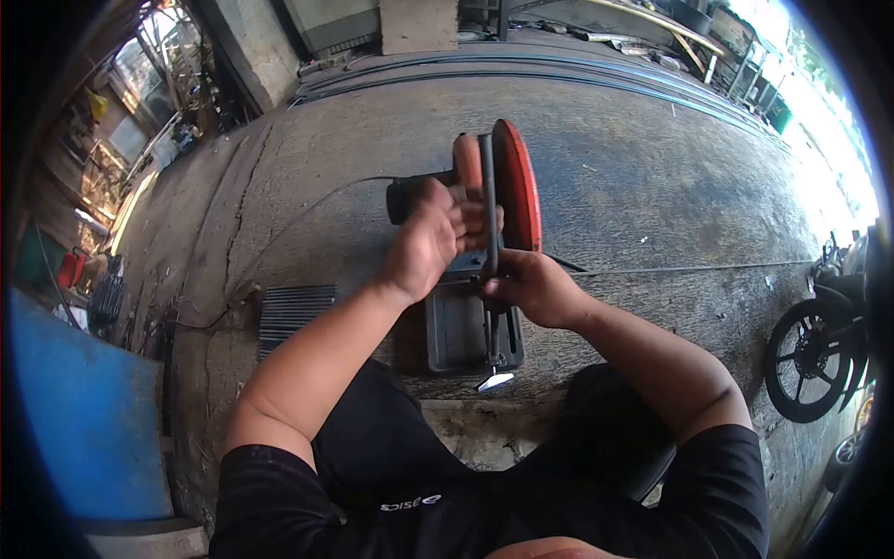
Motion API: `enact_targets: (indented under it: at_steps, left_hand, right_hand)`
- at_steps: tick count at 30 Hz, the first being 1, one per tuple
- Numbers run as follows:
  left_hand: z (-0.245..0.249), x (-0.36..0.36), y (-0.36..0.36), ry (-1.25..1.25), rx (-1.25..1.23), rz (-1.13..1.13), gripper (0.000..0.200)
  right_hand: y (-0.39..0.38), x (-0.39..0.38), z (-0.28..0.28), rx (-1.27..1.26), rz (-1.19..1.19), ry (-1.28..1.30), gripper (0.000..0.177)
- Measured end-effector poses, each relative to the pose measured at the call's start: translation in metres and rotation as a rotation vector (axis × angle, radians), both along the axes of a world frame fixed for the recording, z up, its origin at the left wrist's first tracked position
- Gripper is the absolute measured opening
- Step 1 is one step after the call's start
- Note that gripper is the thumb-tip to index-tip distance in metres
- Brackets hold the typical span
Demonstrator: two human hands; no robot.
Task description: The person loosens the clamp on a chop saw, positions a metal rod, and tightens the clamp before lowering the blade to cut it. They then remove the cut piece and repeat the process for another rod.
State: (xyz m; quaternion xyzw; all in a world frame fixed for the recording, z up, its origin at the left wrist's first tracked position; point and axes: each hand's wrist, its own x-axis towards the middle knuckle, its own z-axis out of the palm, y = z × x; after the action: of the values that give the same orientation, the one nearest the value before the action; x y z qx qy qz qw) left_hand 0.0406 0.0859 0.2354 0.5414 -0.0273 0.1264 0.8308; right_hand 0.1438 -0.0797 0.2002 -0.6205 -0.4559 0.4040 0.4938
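A cut-off saw with a red disc guard (520, 186) stands on the concrete floor in front of me. Its grey base (454, 326) lies between my knees and carries a silver-coloured crank handle (494, 381) at the near end. My left hand (430, 238), slightly blurred, is beside the dark bar (491, 200) left of the guard, fingers spread. My right hand (535, 287) is closed at the bar's lower end, its thumb and fingers around a dark part there. A long thin rod (689, 269) runs from the saw toward the right.
Short dark rods (296, 312) lie left of the saw. A cable (326, 197) trails left from it. Long pipes (559, 67) cross the floor at the back. A motorcycle wheel (805, 361) is at the right, a blue panel (84, 419) at the left.
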Motion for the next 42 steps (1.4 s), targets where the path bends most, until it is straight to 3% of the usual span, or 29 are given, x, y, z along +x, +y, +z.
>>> enact_targets:
  at_steps: [2,5,11,13,29,34,37,38,42]
  left_hand:
    - [0.019,-0.003,0.01,-0.028,-0.276,-0.015,0.089]
    - [0.037,-0.012,0.01,-0.104,-0.392,-0.057,0.1]
    - [0.041,-0.021,-0.008,-0.126,-0.441,-0.14,0.108]
    - [0.042,-0.023,-0.011,-0.107,-0.475,-0.151,0.11]
    - [0.031,-0.02,-0.007,-0.067,-0.431,-0.065,0.11]
    - [0.023,-0.018,-0.003,0.004,-0.473,0.042,0.106]
    - [0.013,-0.016,0.015,0.0,-0.366,0.147,0.092]
    - [0.015,-0.015,0.018,0.069,-0.333,0.349,0.081]
    - [0.019,-0.033,0.052,0.097,-0.333,0.666,0.06]
  right_hand:
    - [0.0,-0.006,0.004,-0.017,-0.019,-0.048,0.022]
    - [0.0,-0.026,0.017,-0.024,0.046,0.073,0.023]
    - [0.001,-0.046,0.028,-0.046,0.167,-0.032,0.024]
    - [0.003,-0.049,0.028,-0.05,0.176,0.068,0.025]
    - [0.009,-0.053,0.021,-0.109,0.132,0.145,0.021]
    - [0.006,-0.051,0.021,-0.064,0.07,0.005,0.024]
    - [0.005,-0.044,0.017,-0.06,0.017,0.029,0.024]
    - [0.004,-0.042,0.018,-0.064,0.012,0.032,0.024]
    - [-0.002,-0.027,0.01,-0.063,0.008,-0.006,0.022]
